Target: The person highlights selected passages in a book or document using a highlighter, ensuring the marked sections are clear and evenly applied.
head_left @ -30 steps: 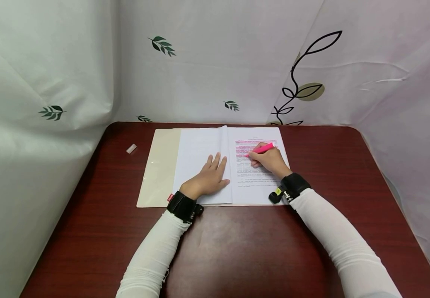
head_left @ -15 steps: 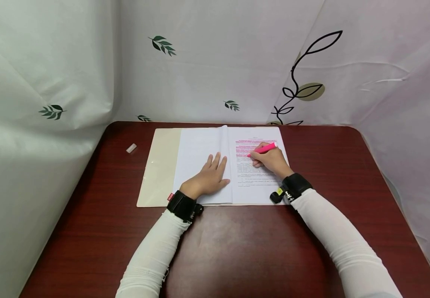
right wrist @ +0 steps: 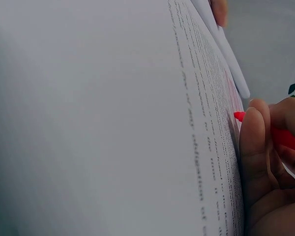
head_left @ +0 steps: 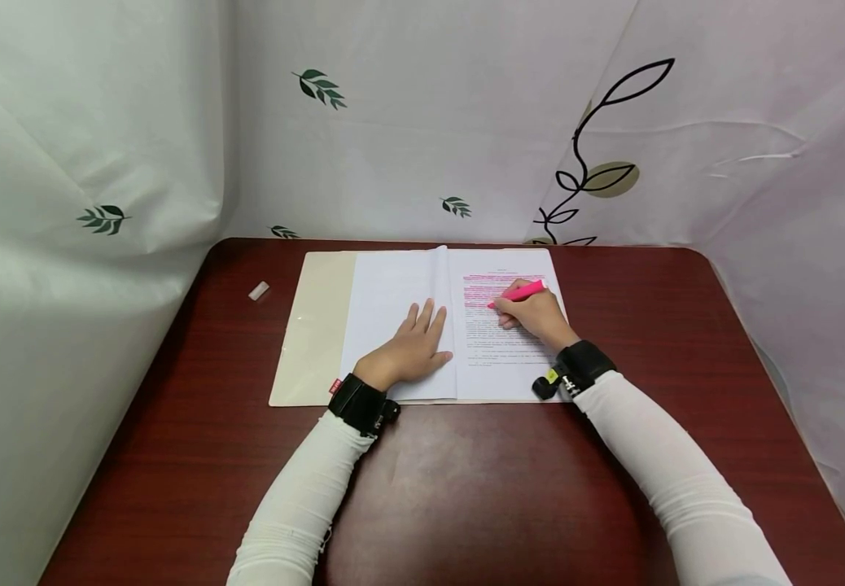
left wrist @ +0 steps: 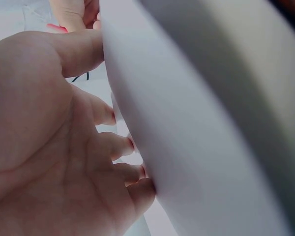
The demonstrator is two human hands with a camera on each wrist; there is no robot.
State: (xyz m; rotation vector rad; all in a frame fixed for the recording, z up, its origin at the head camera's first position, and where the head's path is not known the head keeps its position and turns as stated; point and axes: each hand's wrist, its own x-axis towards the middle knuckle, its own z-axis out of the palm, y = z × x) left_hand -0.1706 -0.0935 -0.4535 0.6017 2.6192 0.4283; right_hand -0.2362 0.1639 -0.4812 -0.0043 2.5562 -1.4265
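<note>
A pink highlighter (head_left: pixel 525 290) is pinched between the thumb and fingers of my right hand (head_left: pixel 537 316). Its tip is right at a line of print on the right-hand page (head_left: pixel 499 382), whose upper lines carry pink marking. In the right wrist view the highlighter's tip (right wrist: pixel 239 116) pokes out past the fingertips, close to the printed lines. My left hand (head_left: pixel 409 350) rests spread on the left page (head_left: pixel 386 281), thumb toward the fold. The left wrist view shows the fingertips (left wrist: pixel 142 194) of that hand against the paper.
The pages lie in an open cream folder (head_left: pixel 305 342) on a dark red-brown table (head_left: pixel 481 496). A small whitish block (head_left: pixel 258 291) lies left of the folder. Behind the table hangs a white cloth (head_left: pixel 393 146) with leaf prints.
My right hand has slid slightly to the right along the printed line with the highlighter, mostly in the first half second. The left hand has stayed in place.
</note>
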